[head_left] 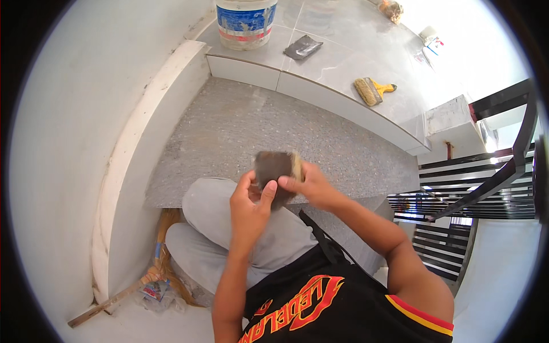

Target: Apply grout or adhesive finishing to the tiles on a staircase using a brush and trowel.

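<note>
In front of my knees I hold up a dark grey-brown sheet (273, 166), which looks like sandpaper, with a pale yellowish piece (297, 167) like a sponge or block at its right side. My left hand (250, 201) grips the sheet's lower left, its thumb pressed on the face. From the right, my right hand (313, 185) closes on the sheet and the yellowish piece, thumb on the front. Slight motion blur hides how the two pieces join. My palms and several fingertips are out of sight behind them.
On the tiled upper step stand a blue-and-white bucket (246, 26), a dark folded sheet (303, 47) and a wide yellow-handled brush (373, 91). A black metal railing (474, 171) runs along the right. At lower left a straw broom (163, 251) lies beside plastic wrappers (154, 290).
</note>
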A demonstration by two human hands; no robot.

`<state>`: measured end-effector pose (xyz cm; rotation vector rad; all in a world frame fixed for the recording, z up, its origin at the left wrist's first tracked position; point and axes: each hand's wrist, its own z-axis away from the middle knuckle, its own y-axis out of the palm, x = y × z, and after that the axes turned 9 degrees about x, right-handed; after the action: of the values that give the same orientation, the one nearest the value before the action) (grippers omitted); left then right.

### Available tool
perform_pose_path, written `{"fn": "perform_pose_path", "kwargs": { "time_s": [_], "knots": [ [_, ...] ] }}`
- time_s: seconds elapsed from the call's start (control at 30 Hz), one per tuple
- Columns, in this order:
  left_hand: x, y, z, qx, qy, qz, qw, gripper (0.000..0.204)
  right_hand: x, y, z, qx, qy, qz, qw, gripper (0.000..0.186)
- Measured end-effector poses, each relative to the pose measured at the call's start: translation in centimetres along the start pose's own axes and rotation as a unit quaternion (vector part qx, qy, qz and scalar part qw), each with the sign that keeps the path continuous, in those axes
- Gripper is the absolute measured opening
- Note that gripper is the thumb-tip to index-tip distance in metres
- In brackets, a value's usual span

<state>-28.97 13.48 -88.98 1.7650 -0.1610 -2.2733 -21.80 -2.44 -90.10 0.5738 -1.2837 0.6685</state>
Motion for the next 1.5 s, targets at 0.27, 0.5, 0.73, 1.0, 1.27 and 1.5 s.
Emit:
{"fn": "perform_pose_path", "kwargs": {
  "time_s": [0.27, 0.5, 0.73, 1.0, 1.27, 1.5],
  "knots": [
    [-8.5, -19.6, -2.5, -0.263, 0.248, -0.637, 0.681, 0.048, -13.6, -16.2, -2.1, -0.389, 0.112, 0.324, 0.855, 0.039],
    [-6.6, -27.8, -4.5, -0.192, 0.186, -0.761, 0.591, 0.053, -12.4, -17.9, -5.2, -0.298, 0.134, 0.384, 0.864, 0.037],
    [-4.7, -30.1, -5.1, -0.226, 0.203, -0.757, 0.578, 0.057, -11.3, -19.0, -5.4, -0.275, 0.035, 0.403, 0.872, 0.041],
    [-4.5, -29.4, -6.3, -0.230, 0.233, -0.735, 0.594, 0.053, -11.2, -21.1, -5.4, -0.256, 0.014, 0.454, 0.853, 0.038],
    [-4.4, -30.4, -5.6, -0.254, 0.212, -0.741, 0.584, 0.052, -8.0, -17.7, 0.9, -0.104, 0.103, 0.327, 0.934, 0.030],
    [-4.0, -30.0, -5.5, -0.270, 0.183, -0.732, 0.598, 0.049, -12.3, -15.9, 1.3, -0.231, 0.145, 0.188, 0.944, 0.042]
  ]
}}
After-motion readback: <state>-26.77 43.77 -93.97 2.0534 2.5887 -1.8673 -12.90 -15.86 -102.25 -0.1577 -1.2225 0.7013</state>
